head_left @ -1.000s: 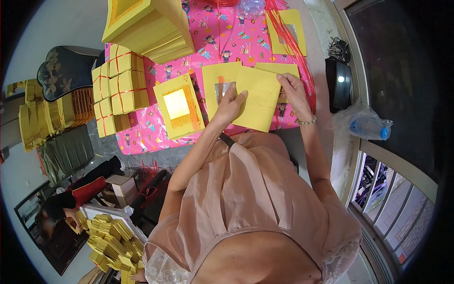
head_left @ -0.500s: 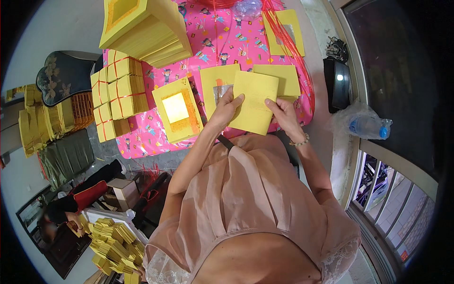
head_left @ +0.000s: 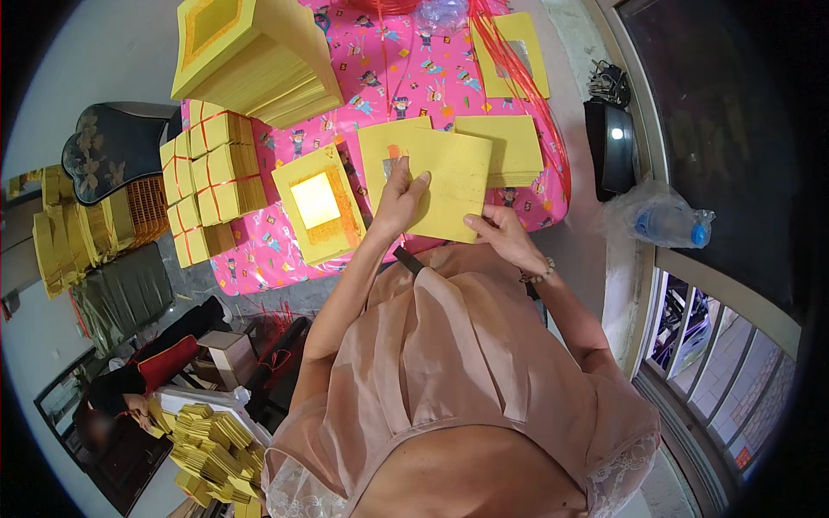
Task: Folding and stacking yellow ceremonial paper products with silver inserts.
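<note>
Between my two hands is a yellow sheet of joss paper (head_left: 452, 186), plain side up, held low over the pink-covered table. My left hand (head_left: 402, 197) grips its left edge, thumb on top. At the lower right corner, my right hand (head_left: 508, 236) pinches it between thumb and fingers. Partly hidden behind it lies joss paper with a silver patch (head_left: 380, 142). To its right is a low stack of plain yellow paper (head_left: 505, 147). Left of my left hand sits a joss paper stack with a shiny gold square (head_left: 315, 203).
A tall yellow paper stack (head_left: 259, 73) and red-tied bundles (head_left: 224, 177) occupy the left of the pink tablecloth (head_left: 250, 263). Red strings (head_left: 522, 82) trail down the right side over another sheet. A wrapped bottle (head_left: 669, 220) lies by the window. Another person (head_left: 129, 393) works at lower left.
The sheet and both my hands have shifted slightly left. My right hand has slid down from the sheet's right edge to its lower right corner.
</note>
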A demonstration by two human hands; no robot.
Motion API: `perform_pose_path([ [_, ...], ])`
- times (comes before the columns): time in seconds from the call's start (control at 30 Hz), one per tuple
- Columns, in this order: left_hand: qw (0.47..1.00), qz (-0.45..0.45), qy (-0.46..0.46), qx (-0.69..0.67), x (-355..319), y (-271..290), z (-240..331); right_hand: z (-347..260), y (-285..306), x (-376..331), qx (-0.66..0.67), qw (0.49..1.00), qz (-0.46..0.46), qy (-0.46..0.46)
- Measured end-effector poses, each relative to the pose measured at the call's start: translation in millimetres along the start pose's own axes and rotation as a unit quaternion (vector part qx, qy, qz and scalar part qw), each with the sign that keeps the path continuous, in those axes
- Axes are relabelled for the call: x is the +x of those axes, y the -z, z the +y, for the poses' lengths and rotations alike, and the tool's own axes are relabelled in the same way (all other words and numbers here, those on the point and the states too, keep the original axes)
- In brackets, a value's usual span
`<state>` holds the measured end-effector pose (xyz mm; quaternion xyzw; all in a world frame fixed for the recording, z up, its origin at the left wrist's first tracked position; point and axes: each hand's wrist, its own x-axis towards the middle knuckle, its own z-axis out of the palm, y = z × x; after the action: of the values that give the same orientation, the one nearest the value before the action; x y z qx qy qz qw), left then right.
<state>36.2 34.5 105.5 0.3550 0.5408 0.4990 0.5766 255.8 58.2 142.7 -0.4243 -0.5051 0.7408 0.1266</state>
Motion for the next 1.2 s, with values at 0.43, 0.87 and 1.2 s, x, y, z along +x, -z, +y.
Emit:
perform_pose_path([
  [0.43,0.984,-0.020,-0.040,0.174,-14.5,4.2,27.9,-3.2,13.1,3.1,-0.001,0.999,0.025,-0.027],
  [0.87,0.975,-0.183,0.015,0.128,6.5,4.6,22.1,-3.6,50.8,8.1,0.015,0.999,0.050,0.006],
  [1.2,0.993,-0.064,0.100,-0.010,101.2,-9.4,6.0,-4.3,106.4,45.9,0.049,0.963,0.259,0.063],
])
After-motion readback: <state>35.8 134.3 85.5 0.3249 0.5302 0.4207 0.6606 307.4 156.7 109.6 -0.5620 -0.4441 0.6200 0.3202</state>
